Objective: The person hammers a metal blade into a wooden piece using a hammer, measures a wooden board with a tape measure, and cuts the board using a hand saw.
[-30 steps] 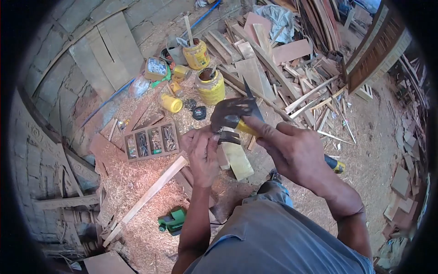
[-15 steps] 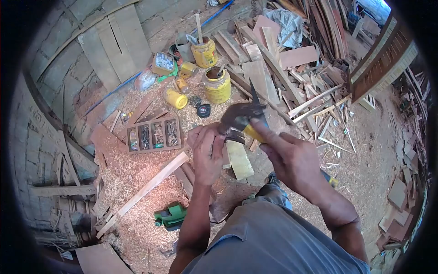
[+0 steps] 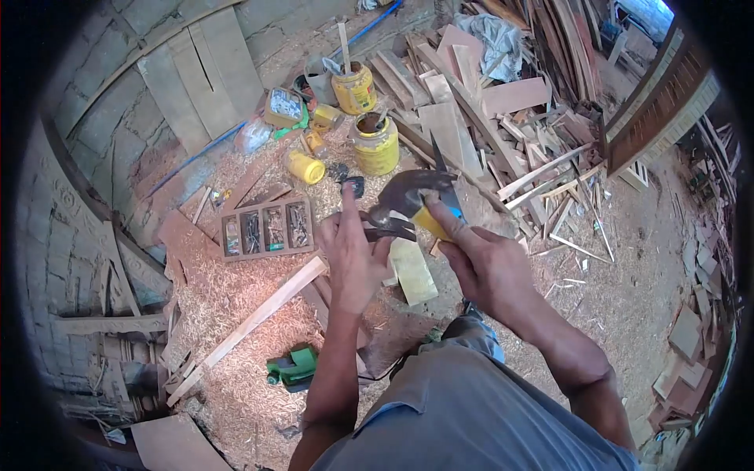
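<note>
My right hand (image 3: 495,263) is wrapped round the yellow handle (image 3: 430,225) of a hammer, close under its dark, curved head (image 3: 412,192). The thumb or index finger lies along the handle at the head. My left hand (image 3: 349,255) is at the left end of the head, its index finger stretched up and its thumb apart. Beside those fingers a dark two-pronged part (image 3: 391,228) shows. It looks like the claw, but I cannot tell whether the left fingers touch it. A pale wood block (image 3: 414,271) lies below, beyond the hands.
A compartment box of nails and screws (image 3: 265,229) sits left on wood shavings. Yellow tubs (image 3: 375,145) and a tape measure (image 3: 353,186) are ahead. A green power tool (image 3: 293,367) lies near my left forearm. Scrap wood (image 3: 542,149) is heaped at right.
My left hand has loosened from a pinch at the hammer head, and its index finger now points up. The hammer head has turned slightly in my right hand.
</note>
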Available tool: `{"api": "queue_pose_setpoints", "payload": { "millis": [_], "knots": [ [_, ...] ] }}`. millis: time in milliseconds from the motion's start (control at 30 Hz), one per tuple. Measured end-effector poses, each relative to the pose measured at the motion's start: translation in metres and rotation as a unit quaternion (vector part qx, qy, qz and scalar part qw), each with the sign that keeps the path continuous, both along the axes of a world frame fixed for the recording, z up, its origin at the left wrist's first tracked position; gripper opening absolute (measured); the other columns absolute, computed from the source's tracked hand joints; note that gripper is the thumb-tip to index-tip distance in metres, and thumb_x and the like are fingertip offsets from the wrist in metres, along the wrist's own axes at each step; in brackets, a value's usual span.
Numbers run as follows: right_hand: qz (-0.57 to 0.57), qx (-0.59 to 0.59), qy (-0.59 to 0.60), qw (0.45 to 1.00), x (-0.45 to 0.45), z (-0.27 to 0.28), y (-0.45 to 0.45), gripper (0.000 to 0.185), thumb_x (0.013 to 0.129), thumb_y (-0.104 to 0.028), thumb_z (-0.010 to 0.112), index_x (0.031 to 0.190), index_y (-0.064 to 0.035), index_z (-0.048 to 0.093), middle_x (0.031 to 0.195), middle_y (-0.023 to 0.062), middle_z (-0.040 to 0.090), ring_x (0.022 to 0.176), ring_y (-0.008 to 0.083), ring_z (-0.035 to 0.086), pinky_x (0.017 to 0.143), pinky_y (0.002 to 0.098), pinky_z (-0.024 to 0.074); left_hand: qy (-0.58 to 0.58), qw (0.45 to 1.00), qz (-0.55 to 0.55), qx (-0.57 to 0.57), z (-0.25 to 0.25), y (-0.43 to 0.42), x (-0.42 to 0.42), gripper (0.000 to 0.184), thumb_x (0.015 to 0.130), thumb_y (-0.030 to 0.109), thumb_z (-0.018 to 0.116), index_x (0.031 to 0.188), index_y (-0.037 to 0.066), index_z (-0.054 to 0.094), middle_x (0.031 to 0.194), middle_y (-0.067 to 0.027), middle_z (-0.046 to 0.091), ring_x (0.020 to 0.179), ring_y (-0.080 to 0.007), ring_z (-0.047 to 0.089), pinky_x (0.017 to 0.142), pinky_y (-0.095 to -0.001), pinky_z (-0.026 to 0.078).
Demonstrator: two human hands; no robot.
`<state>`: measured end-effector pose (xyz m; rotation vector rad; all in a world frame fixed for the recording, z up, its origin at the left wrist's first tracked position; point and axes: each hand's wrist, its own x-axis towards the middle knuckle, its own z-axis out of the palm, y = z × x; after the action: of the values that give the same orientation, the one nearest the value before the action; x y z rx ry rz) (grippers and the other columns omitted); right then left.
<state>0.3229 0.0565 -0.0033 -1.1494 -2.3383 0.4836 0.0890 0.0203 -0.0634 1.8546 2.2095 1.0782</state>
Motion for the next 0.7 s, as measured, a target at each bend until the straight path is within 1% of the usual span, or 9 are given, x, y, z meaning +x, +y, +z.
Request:
{"api": "queue_pose_setpoints", "payload": {
  "millis": [67,233,267,400,433,600,633,667,700],
  "knots": [
    [-0.014,0.014,0.022,1.000,-0.004,-0.005,0.004,0.066,0.104,-0.020,0.071,0.165,-0.0325,0.049,0.089,0.0169,0.073,0.073,0.0386,0.074,0.065,0.0475,0.0603,0.008,1.000,-0.010,-0.003,0.003,0.003,0.001,0.114,0.080,0.001,0.089,0.173,0.002,0.023,0.121,-0.0162,0.065,0.122,-0.0365,0.049,0.113,-0.0511,0.037],
    [-0.067,0.115,0.236,0.963,0.014,0.031,0.000,0.070,0.100,0.000,0.069,0.166,-0.0107,0.048,0.109,0.0219,0.079,0.100,0.0362,0.080,0.083,0.0405,0.0635,-0.006,1.000,-0.003,-0.014,-0.004,0.002,-0.002,0.117,0.080,0.000,0.089,0.174,0.000,0.019,0.120,-0.0174,0.065,0.120,-0.0370,0.052,0.113,-0.0488,0.038],
    [-0.070,0.127,0.259,0.955,0.015,0.029,-0.001,0.067,0.101,0.001,0.066,0.165,-0.0099,0.049,0.107,0.0215,0.078,0.099,0.0363,0.080,0.082,0.0411,0.0637,-0.016,1.000,-0.003,-0.018,-0.003,0.002,-0.002,0.117,0.080,0.000,0.089,0.174,0.000,0.019,0.119,-0.0176,0.065,0.120,-0.0372,0.052,0.113,-0.0483,0.038],
    [0.014,0.032,-0.022,0.999,-0.004,-0.006,-0.001,0.068,0.102,-0.006,0.071,0.165,-0.0225,0.051,0.086,0.0143,0.073,0.073,0.0384,0.073,0.062,0.0447,0.0582,-0.030,0.999,0.015,-0.008,0.005,0.003,0.001,0.116,0.080,-0.001,0.089,0.173,-0.001,0.020,0.117,-0.0169,0.065,0.119,-0.0369,0.053,0.111,-0.0477,0.040],
    [-0.006,0.010,0.022,1.000,-0.008,-0.012,0.004,0.068,0.100,-0.008,0.076,0.162,-0.0285,0.055,0.092,0.0156,0.076,0.076,0.0374,0.076,0.064,0.0452,0.0596,-0.003,1.000,0.009,0.008,0.000,0.005,-0.002,0.116,0.080,-0.001,0.088,0.172,-0.003,0.019,0.116,-0.0169,0.065,0.117,-0.0364,0.053,0.110,-0.0484,0.041],
    [-0.057,0.098,0.240,0.964,0.008,0.038,-0.003,0.062,0.102,-0.002,0.069,0.161,-0.0098,0.053,0.106,0.0179,0.077,0.090,0.0305,0.077,0.078,0.0392,0.0603,-0.011,1.000,-0.004,0.002,-0.004,0.002,-0.001,0.117,0.079,-0.001,0.088,0.173,-0.003,0.018,0.116,-0.0165,0.065,0.115,-0.0363,0.053,0.109,-0.0492,0.040],
    [-0.072,0.098,0.241,0.963,0.009,0.041,-0.006,0.061,0.102,-0.001,0.067,0.161,-0.0054,0.052,0.108,0.0177,0.077,0.092,0.0282,0.076,0.081,0.0370,0.0600,-0.018,1.000,-0.002,0.008,-0.005,0.003,-0.003,0.118,0.079,0.000,0.089,0.173,-0.003,0.018,0.116,-0.0164,0.064,0.115,-0.0364,0.053,0.109,-0.0494,0.040],
    [-0.060,0.121,0.239,0.962,0.011,0.032,-0.004,0.059,0.105,-0.003,0.065,0.162,-0.0080,0.052,0.101,0.0131,0.075,0.082,0.0232,0.073,0.073,0.0356,0.0581,-0.023,1.000,0.001,0.017,-0.005,0.003,-0.005,0.118,0.079,0.001,0.089,0.173,-0.002,0.019,0.116,-0.0162,0.064,0.115,-0.0364,0.053,0.108,-0.0495,0.041],
    [-0.042,0.111,0.172,0.978,0.007,0.015,-0.002,0.060,0.105,-0.005,0.065,0.163,-0.0116,0.052,0.098,0.0143,0.075,0.079,0.0275,0.074,0.070,0.0397,0.0582,-0.010,1.000,-0.010,0.014,-0.004,0.001,-0.007,0.118,0.080,0.002,0.089,0.173,-0.002,0.017,0.116,-0.0161,0.064,0.116,-0.0363,0.052,0.109,-0.0493,0.040]
  ]
}}
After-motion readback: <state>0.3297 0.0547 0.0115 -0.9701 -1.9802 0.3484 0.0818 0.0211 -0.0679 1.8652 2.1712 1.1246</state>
